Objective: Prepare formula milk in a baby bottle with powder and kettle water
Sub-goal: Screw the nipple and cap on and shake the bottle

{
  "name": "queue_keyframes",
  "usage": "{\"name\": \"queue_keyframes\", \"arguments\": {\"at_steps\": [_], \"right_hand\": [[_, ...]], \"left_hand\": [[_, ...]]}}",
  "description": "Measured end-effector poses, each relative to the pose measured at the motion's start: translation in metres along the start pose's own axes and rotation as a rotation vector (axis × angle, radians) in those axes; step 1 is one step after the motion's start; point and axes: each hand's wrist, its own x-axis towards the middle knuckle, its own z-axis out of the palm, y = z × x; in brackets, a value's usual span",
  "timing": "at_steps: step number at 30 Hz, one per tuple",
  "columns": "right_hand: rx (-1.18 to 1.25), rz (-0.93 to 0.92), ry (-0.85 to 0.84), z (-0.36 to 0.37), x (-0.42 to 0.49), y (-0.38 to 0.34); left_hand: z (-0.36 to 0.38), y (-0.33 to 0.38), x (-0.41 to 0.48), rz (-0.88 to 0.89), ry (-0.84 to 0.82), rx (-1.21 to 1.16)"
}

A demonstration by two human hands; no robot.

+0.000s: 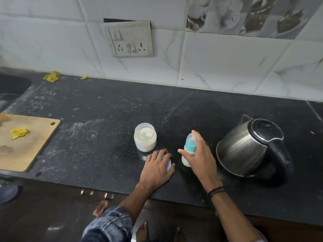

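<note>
**A:** where's the bottle rn?

**B:** baby bottle [190,145] is roughly upright, base down at the black bench [104,110], between the open powder jar [145,140] and the steel kettle [244,147]. right hand [201,154] is wrapped round its body, teal collar poking out above the thumb.

**A:** other hand?

**B:** left hand [155,166] lies palm down over a white lid [168,164] just in front of the jar, fingers and thumb curled over its edges. wooden board [35,137] with a yellow scrap [19,133] sits far left.
</note>
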Motion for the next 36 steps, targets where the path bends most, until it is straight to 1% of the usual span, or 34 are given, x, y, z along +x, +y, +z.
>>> {"name": "queue_keyframes", "arguments": {"at_steps": [3, 7, 9, 11, 12, 13, 16, 17, 18, 19, 21, 22, 23, 25, 26, 27, 29, 30, 31, 34, 35, 36], "right_hand": [[-0.023, 0.000, -0.048, 0.004, -0.005, 0.002], [-0.017, -0.039, -0.055, 0.006, -0.009, 0.006], [0.006, -0.003, -0.051, 0.000, -0.003, 0.003], [0.094, 0.070, -0.007, -0.014, 0.006, -0.004], [0.190, 0.092, 0.056, -0.025, 0.010, -0.011], [0.310, 0.106, 0.153, -0.038, 0.015, -0.020], [0.727, 0.073, 0.565, -0.074, 0.026, -0.042], [0.848, 0.072, 0.634, -0.084, 0.026, -0.050], [0.934, 0.069, 0.626, -0.092, 0.026, -0.057], [0.969, 0.061, 0.552, -0.098, 0.025, -0.064], [0.958, 0.027, 0.342, -0.109, 0.025, -0.072], [0.990, 0.032, 0.321, -0.116, 0.026, -0.073], [1.079, 0.073, 0.375, -0.125, 0.028, -0.076], [1.291, 0.179, 0.583, -0.144, 0.034, -0.082], [1.331, 0.193, 0.643, -0.149, 0.036, -0.085], [1.321, 0.181, 0.631, -0.153, 0.037, -0.089], [1.214, 0.107, 0.431, -0.154, 0.033, -0.095], [1.182, 0.082, 0.362, -0.154, 0.030, -0.095], [1.185, 0.067, 0.369, -0.156, 0.029, -0.098], [1.327, 0.108, 0.593, -0.163, 0.032, -0.101], [1.354, 0.118, 0.599, -0.163, 0.033, -0.104], [1.341, 0.106, 0.538, -0.161, 0.032, -0.107]], "left_hand": [[0.002, -0.001, 0.001, 0.004, 0.003, 0.004], [0.001, -0.002, 0.001, -0.011, -0.043, 0.002], [0.000, -0.001, 0.001, -0.013, -0.052, 0.001], [0.000, -0.001, 0.000, -0.005, -0.044, -0.008], [0.001, -0.001, 0.000, -0.003, -0.034, -0.012], [0.000, -0.001, 0.000, -0.004, -0.025, -0.014], [0.002, -0.001, 0.000, -0.006, -0.007, -0.021], [0.003, -0.001, 0.000, -0.004, 0.003, -0.025], [0.003, -0.001, 0.000, -0.001, 0.010, -0.029], [0.004, -0.002, -0.001, 0.002, 0.012, -0.033], [0.005, -0.003, -0.001, 0.003, 0.012, -0.037], [0.006, -0.003, -0.001, -0.001, 0.013, -0.038], [0.006, -0.003, -0.001, -0.005, 0.016, -0.041], [0.006, -0.002, 0.000, -0.011, 0.019, -0.041], [0.006, -0.002, 0.000, -0.010, 0.018, -0.038], [0.007, -0.002, 0.000, -0.007, 0.017, -0.038], [0.008, -0.003, -0.001, 0.001, 0.022, -0.038], [0.008, -0.004, -0.001, 0.002, 0.026, -0.033], [0.008, -0.004, -0.001, 0.003, 0.028, -0.030], [0.006, -0.003, 0.000, -0.001, 0.023, -0.029], [0.005, -0.002, 0.000, -0.002, 0.020, -0.029], [0.005, -0.002, 0.000, 0.001, 0.018, -0.033]]}}
